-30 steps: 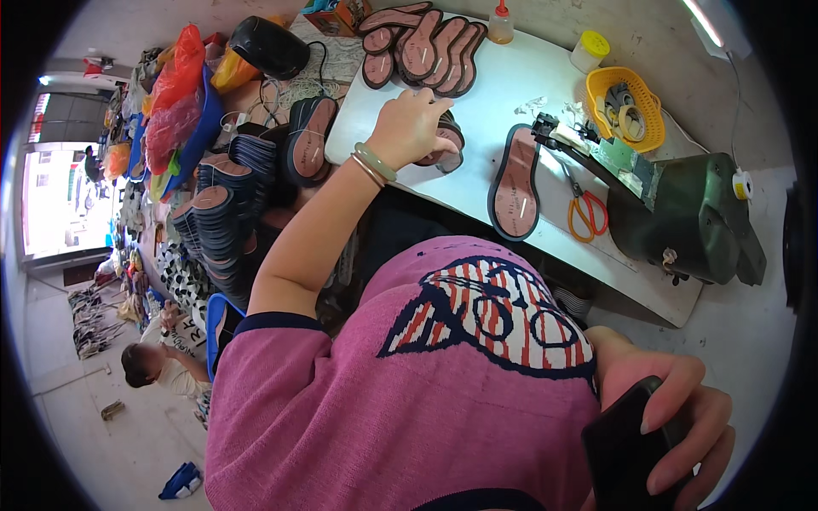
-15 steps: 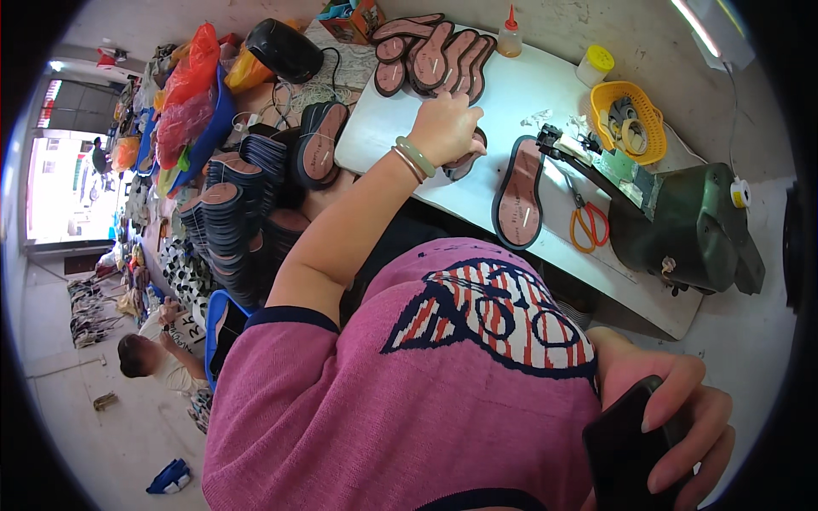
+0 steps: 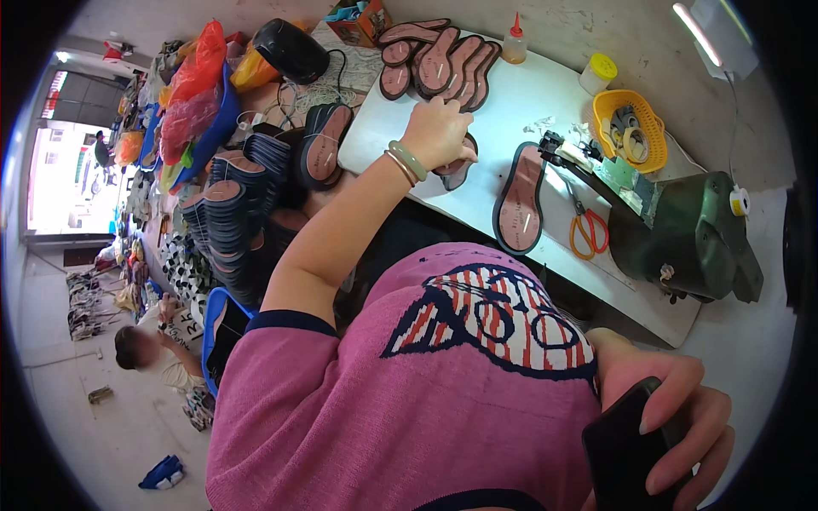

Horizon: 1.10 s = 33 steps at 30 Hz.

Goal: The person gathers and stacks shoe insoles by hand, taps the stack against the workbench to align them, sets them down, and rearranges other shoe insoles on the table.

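My left hand [image 3: 435, 134], wearing a green bangle and a thinner ring bracelet, is closed on a dark-edged insole [image 3: 457, 174] at the near edge of the white table. The hand covers most of that insole, and its fingertips are hidden. Just beyond it lie several pink-topped insoles [image 3: 436, 65], overlapping in a fan. A single pink insole [image 3: 519, 204] lies flat to the right of my left hand. At the lower right, my right hand [image 3: 684, 417] is wrapped round a flat black phone-like object [image 3: 629, 443], held close to my body.
A dark green machine [image 3: 690, 230] stands at the table's right end. Orange-handled scissors [image 3: 588, 233], a yellow basket [image 3: 629, 128], a yellow-lidded jar [image 3: 598, 73] and a red-tipped bottle [image 3: 515, 44] are nearby. Stacked insoles [image 3: 223, 204] rise at the left; another person [image 3: 158, 349] sits further off.
My left hand has drawn slightly toward me, and the insole under it now shows more at its near end. My right hand keeps its hold on the black object. The view has shifted slightly.
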{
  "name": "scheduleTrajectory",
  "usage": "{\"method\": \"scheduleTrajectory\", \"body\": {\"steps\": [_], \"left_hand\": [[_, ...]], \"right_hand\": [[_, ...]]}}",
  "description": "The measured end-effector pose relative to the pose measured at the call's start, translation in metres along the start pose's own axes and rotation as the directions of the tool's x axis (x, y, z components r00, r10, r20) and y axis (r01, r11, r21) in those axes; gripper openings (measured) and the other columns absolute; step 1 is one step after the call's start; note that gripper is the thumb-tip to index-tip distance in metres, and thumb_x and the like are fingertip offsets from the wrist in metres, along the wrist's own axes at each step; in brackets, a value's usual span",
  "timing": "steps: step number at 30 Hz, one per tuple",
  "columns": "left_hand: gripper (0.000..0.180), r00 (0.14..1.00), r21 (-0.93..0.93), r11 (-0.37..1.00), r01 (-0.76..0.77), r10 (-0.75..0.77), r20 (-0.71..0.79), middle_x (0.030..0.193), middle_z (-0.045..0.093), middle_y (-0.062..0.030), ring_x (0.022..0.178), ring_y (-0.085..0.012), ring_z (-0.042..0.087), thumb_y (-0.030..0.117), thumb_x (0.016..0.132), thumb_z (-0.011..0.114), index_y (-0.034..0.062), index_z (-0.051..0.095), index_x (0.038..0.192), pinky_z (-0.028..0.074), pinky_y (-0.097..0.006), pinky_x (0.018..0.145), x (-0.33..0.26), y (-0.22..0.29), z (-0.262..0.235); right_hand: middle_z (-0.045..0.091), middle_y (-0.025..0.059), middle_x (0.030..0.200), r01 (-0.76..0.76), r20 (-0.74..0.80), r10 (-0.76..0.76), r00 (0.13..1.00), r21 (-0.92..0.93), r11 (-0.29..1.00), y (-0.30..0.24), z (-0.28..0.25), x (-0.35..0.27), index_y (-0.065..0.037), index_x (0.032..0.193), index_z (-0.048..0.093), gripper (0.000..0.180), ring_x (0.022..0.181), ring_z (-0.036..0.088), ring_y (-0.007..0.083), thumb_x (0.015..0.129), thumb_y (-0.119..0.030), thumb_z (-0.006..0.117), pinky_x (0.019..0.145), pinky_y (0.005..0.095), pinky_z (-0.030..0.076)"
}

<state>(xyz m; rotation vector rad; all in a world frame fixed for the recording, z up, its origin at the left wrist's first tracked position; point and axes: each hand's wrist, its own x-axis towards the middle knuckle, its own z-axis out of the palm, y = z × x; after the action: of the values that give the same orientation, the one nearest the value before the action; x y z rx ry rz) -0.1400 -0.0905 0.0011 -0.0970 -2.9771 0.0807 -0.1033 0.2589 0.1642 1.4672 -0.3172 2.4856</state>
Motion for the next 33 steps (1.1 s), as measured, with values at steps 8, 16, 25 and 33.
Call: {"method": "scheduleTrajectory", "body": {"steps": [8,16,25,33], "left_hand": [[0.056,1.0,-0.014,1.0,0.0,0.0,-0.006,0.087,0.067,-0.0071,0.085,-0.029,0.066,0.052,0.06,0.09,0.0115,0.076,0.097,0.054,-0.043,0.071,0.005,0.011,0.004],[0.052,0.999,0.005,0.999,-0.034,0.034,0.016,0.086,0.067,-0.0076,0.085,-0.0294,0.066,0.049,0.062,0.09,0.01,0.075,0.092,0.054,-0.044,0.071,0.012,0.03,0.003],[0.049,0.998,-0.104,0.993,-0.06,0.06,0.0,0.088,0.07,-0.0065,0.09,-0.0285,0.067,0.05,0.063,0.09,0.0105,0.076,0.088,0.053,-0.042,0.071,0.003,0.016,-0.025],[0.049,0.998,0.019,0.998,-0.058,0.057,0.041,0.087,0.068,-0.0067,0.087,-0.0289,0.067,0.05,0.064,0.089,0.011,0.074,0.09,0.053,-0.043,0.07,-0.013,0.033,-0.002]], "right_hand": [[0.062,-0.011,0.113,0.013,-0.006,-0.014,1.0,-0.045,0.999,0.022,0.006,0.001,-0.03,0.112,0.067,0.025,0.102,0.057,0.0145,0.089,-0.027,0.076,0.081,0.0371,0.043],[0.062,-0.0107,0.112,0.062,-0.01,-0.063,0.998,-0.085,0.994,0.01,0.01,-0.002,-0.03,0.112,0.067,0.024,0.102,0.057,0.0151,0.089,-0.028,0.076,0.081,0.0375,0.043],[0.062,-0.0104,0.112,0.08,-0.001,-0.081,0.997,-0.109,0.991,-0.001,0.014,-0.007,-0.03,0.112,0.067,0.023,0.102,0.057,0.0156,0.09,-0.028,0.075,0.081,0.0379,0.043],[0.062,-0.0101,0.112,0.055,0.015,-0.054,0.998,-0.054,0.997,0.003,0.024,-0.004,-0.03,0.112,0.067,0.022,0.102,0.056,0.0162,0.091,-0.029,0.074,0.08,0.0383,0.043]]}}
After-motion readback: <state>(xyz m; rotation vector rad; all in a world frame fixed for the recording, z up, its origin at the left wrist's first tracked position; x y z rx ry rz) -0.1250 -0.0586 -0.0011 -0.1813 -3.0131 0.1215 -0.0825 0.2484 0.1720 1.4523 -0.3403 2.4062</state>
